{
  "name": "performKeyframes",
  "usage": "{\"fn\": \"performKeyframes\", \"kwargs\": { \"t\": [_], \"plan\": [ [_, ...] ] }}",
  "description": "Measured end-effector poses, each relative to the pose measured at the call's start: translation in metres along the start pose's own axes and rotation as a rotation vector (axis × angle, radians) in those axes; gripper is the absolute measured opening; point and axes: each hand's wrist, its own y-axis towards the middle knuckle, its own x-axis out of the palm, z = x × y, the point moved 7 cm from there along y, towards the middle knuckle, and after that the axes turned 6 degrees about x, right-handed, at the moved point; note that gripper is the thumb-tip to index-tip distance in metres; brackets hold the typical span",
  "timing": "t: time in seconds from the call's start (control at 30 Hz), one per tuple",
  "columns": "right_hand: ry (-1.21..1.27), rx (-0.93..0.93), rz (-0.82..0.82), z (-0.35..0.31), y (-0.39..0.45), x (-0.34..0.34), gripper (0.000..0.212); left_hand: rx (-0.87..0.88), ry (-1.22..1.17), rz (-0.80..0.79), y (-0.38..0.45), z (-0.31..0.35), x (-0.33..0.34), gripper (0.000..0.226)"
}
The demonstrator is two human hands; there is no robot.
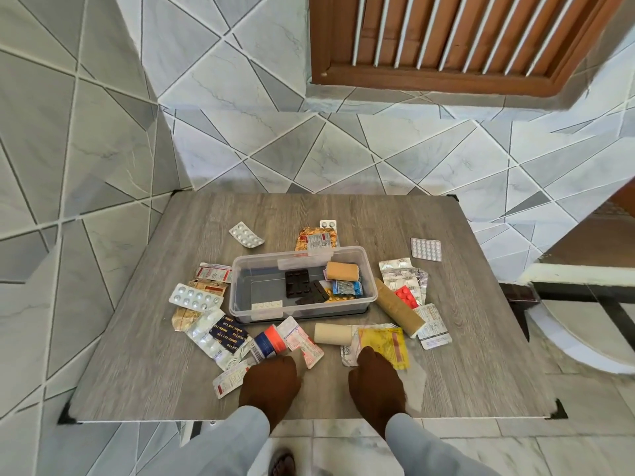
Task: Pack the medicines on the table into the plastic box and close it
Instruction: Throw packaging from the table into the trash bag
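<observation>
Ringing open box [240, 297], loose blister packs [195, 297]

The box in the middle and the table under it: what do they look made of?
The box looks like clear, slightly frosted plastic: the packets inside and the table show through its walls. The table has a grey wood-grain top, matte, with black corner caps; it is probably a printed laminate rather than solid wood, though this view cannot settle that.
</observation>
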Motion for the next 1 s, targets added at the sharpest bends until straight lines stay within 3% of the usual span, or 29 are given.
{"fn": "performKeyframes", "kwargs": {
  "t": [0.1, 0.23, 0.47, 0.6, 0.8, 1.0],
  "plan": [
    [0.083, 0.003, 0.073, 0.002, -0.003, -0.013, 0.020, -0.038, -0.043, 0.018, 0.000, -0.003, -0.001, 0.042],
    [0.146, -0.013, 0.136, 0.004, -0.003, -0.031, 0.039, -0.039, -0.018, 0.019, 0.001, -0.006, 0.006, 0.043],
    [0.132, -0.153, 0.242, 0.000, -0.001, -0.050, 0.018, 0.110, 0.119, 0.001, -0.004, 0.012, -0.007, 0.031],
    [0.217, -0.185, 0.303, -0.003, -0.001, -0.065, 0.028, 0.209, 0.134, 0.112, -0.002, 0.035, -0.049, 0.031],
    [0.364, -0.217, 0.453, -0.007, -0.005, -0.106, 0.035, 0.369, -0.395, 0.536, 0.016, 0.056, -0.124, 0.032],
    [0.406, -0.255, 0.704, 0.017, -0.015, -0.166, 0.013, 0.333, -0.782, 0.596, 0.046, 0.095, -0.165, 0.014]
  ]
}}
